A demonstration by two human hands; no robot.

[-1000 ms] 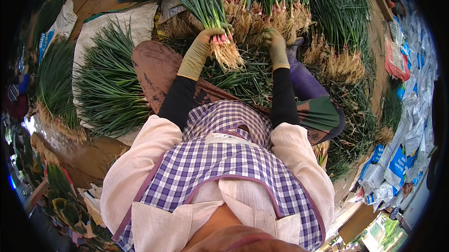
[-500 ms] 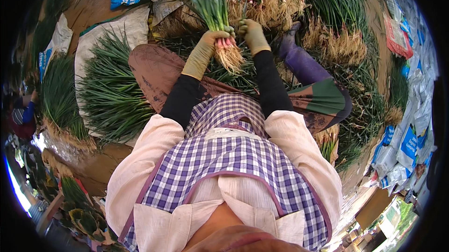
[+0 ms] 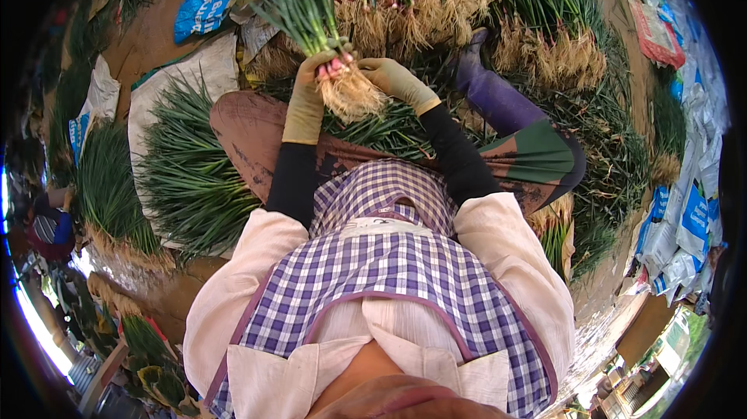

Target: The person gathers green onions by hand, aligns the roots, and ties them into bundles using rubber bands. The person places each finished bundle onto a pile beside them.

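My left hand (image 3: 313, 80), in a dirty yellowish glove, is closed around a bunch of spring onions (image 3: 305, 21). The green leaves point up and away from me, and the pink bulbs and pale roots hang out below my fingers. Close against the right side of the bulbs is my gloved right hand (image 3: 397, 83), its fingers bent and pressed together. What they pinch, if anything, is too small to tell. Under both hands, between my legs, lies a litter of loose green leaves (image 3: 381, 133).
Bunches of spring onions with roots (image 3: 424, 10) line the far side. Another leafy pile (image 3: 191, 166) lies on a pale sack (image 3: 210, 69) at left. A purple boot (image 3: 498, 92) is at right, with plastic bags (image 3: 692, 217) beyond. Another person (image 3: 50, 224) is at far left.
The bunch in my left hand has moved left and tilted leftward. My right hand has come in from farther right and turned toward the bulbs. The whole view has shifted slightly.
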